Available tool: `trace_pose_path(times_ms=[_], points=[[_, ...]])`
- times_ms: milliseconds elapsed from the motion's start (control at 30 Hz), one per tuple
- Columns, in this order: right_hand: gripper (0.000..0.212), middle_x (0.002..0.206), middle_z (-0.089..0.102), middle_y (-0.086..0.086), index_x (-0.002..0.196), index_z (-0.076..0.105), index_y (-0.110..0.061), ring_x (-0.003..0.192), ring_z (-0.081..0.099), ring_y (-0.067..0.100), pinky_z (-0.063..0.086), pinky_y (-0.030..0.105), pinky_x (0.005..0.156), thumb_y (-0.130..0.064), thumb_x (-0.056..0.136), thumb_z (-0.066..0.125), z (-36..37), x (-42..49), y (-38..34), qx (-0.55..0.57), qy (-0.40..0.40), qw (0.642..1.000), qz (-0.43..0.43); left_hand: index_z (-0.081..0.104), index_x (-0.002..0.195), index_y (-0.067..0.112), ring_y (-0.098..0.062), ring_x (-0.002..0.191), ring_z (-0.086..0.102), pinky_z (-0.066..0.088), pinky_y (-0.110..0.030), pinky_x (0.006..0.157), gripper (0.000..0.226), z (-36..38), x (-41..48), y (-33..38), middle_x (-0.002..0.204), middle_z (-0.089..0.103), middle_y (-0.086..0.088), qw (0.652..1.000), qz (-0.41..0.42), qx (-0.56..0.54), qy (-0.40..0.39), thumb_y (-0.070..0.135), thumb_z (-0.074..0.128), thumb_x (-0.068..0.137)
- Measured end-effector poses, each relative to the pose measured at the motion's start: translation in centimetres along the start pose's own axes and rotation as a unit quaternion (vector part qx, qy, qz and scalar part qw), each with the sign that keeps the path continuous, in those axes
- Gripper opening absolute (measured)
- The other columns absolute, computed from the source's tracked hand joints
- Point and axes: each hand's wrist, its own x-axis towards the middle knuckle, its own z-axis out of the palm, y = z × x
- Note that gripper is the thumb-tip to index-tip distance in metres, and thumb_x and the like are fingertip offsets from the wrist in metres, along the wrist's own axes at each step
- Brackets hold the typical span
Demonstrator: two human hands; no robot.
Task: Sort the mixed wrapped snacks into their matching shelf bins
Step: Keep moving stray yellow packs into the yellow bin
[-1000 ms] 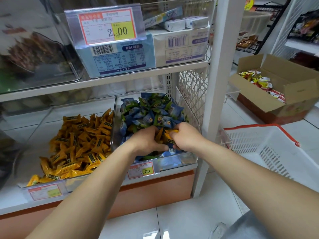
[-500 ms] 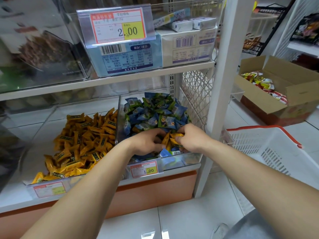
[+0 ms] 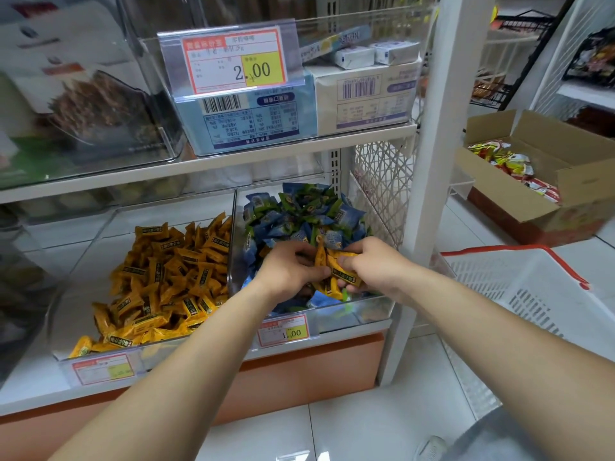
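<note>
Both hands are inside the blue-snack bin (image 3: 359,311), over its front half. Left hand (image 3: 289,271) and right hand (image 3: 369,261) sit close together, fingers curled round a bunch of yellow snacks (image 3: 336,269). The right grips most of the bunch and the left pinches its near side. Bunch sits on top of the blue and green snacks (image 3: 299,214) filling the bin, which are heaped highest toward its back. Price tag (image 3: 288,331) reading 1.00 is on the bin's front edge.

Against the bin's left wall: second clear bin (image 3: 100,247) with a loose yellow pile (image 3: 166,277) of matching wrappers, own tag (image 3: 103,369) in front. Above the bin, the upper shelf carries a pale blue carton (image 3: 253,124) behind a 2.00 tag (image 3: 233,61), plus a white carton (image 3: 366,94).

White shelf post (image 3: 429,144) is just right of the bin. Further right of the bin, on the floor: white plastic basket (image 3: 532,294) with a red rim, and an open cardboard box (image 3: 585,181) of red-and-yellow packets (image 3: 512,164).
</note>
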Motion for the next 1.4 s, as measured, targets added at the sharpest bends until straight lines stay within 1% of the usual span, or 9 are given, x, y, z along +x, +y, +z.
trace_pose_path(times_ms=[167, 367, 633, 733, 867, 1000, 1067, 1167, 1400], points=[[0.013, 0.083, 0.066, 0.005, 0.097, 0.064, -0.015, 0.063, 0.064, 0.01, 0.051, 0.02, 0.052, -0.013, 0.101, 0.053, 0.4, 0.2, -1.0, 0.137, 0.044, 0.988, -0.049, 0.066, 0.093, 0.017, -0.007, 0.066, 0.072, 0.053, -0.019, 0.054, 0.012, -1.0, -0.8, 1.4, 0.078, 0.072, 0.002, 0.985, -0.006, -0.16, 0.068, 0.013, 0.076, 0.086], [0.019, 0.103, 0.072, -0.003, 0.116, 0.066, -0.025, 0.088, 0.068, 0.014, 0.05, 0.021, 0.058, -0.026, 0.1, 0.056, 1.5, -0.3, -2.4, 0.123, 0.055, 0.986, -0.101, 0.066, 0.108, 0.012, -0.019, 0.085, 0.074, 0.057, -0.024, 0.066, 0.02, -2.6, -1.9, 2.2, 0.095, 0.076, -0.008, 0.965, -0.003, -0.249, 0.085, 0.012, 0.072, 0.089], [0.019, 0.108, 0.074, -0.002, 0.11, 0.069, -0.03, 0.1, 0.07, 0.017, 0.057, 0.042, 0.091, -0.027, 0.102, 0.052, 7.4, -0.3, -6.5, 0.143, 0.024, 0.964, -0.222, 0.069, 0.11, 0.012, -0.021, 0.092, 0.074, 0.058, -0.025, 0.073, 0.027, -6.5, -4.9, 2.2, 0.098, 0.077, -0.006, 0.933, 0.051, -0.307, 0.183, 0.007, 0.076, 0.084], [0.021, 0.109, 0.072, -0.003, 0.112, 0.07, -0.028, 0.102, 0.068, 0.016, 0.054, 0.04, 0.093, -0.03, 0.1, 0.053, 10.9, 0.3, -8.2, 0.099, 0.035, 0.962, -0.253, 0.071, 0.108, 0.018, -0.019, 0.092, 0.074, 0.06, -0.032, 0.074, 0.026, -9.5, -5.9, 1.1, 0.096, 0.077, -0.003, 0.934, 0.066, -0.221, 0.274, 0.015, 0.078, 0.083], [0.033, 0.118, 0.066, -0.008, 0.13, 0.06, -0.025, 0.108, 0.06, 0.013, 0.044, 0.012, 0.081, -0.032, 0.098, 0.053, 14.8, 1.4, -9.4, -0.084, 0.021, 0.947, -0.308, 0.07, 0.102, 0.027, -0.014, 0.089, 0.072, 0.056, -0.035, 0.082, 0.022, -13.7, -7.1, -1.6, 0.088, 0.074, 0.009, 0.926, 0.055, 0.062, 0.368, 0.026, 0.076, 0.081], [0.047, 0.136, 0.059, 0.007, 0.143, 0.048, -0.025, 0.122, 0.055, 0.028, 0.046, 0.033, 0.1, -0.029, 0.097, 0.052, 17.1, 2.2, -9.2, -0.312, -0.043, 0.886, -0.339, 0.066, 0.121, 0.021, -0.021, 0.107, 0.067, 0.05, -0.031, 0.088, 0.039, -16.1, -7.5, -4.2, 0.111, 0.073, -0.001, 0.947, 0.008, 0.179, 0.265, 0.014, 0.073, 0.083], [0.044, 0.131, 0.062, 0.006, 0.138, 0.052, -0.028, 0.117, 0.057, 0.027, 0.049, 0.036, 0.097, -0.033, 0.094, 0.055, 16.8, 2.2, -9.1, -0.34, -0.035, 0.871, -0.354, 0.061, 0.131, 0.025, -0.023, 0.113, 0.064, 0.051, -0.038, 0.095, 0.048, -16.6, -7.6, -4.8, 0.12, 0.07, -0.002, 0.944, -0.022, 0.238, 0.227, 0.018, 0.071, 0.085], [0.033, 0.115, 0.067, -0.002, 0.122, 0.063, -0.03, 0.104, 0.061, 0.019, 0.051, 0.031, 0.084, -0.04, 0.091, 0.058, 14.5, 2.1, -9.1, -0.339, -0.019, 0.863, -0.374, 0.067, 0.119, 0.03, -0.022, 0.098, 0.067, 0.052, -0.032, 0.078, 0.035, -16.8, -7.8, -4.1, 0.103, 0.073, 0.002, 0.923, -0.032, 0.299, 0.24, 0.032, 0.069, 0.084], [0.022, 0.11, 0.071, -0.007, 0.114, 0.071, -0.025, 0.102, 0.065, 0.011, 0.05, 0.026, 0.088, -0.029, 0.093, 0.063, 4.3, 1.5, -6.2, -0.297, 0.056, 0.909, -0.286, 0.071, 0.104, 0.032, 0.011, 0.091, 0.062, 0.045, -0.004, 0.076, 0.014, -11.1, -8.3, 0.2, 0.092, 0.067, 0.024, 0.942, 0.182, 0.218, 0.18, 0.031, 0.068, 0.09]])
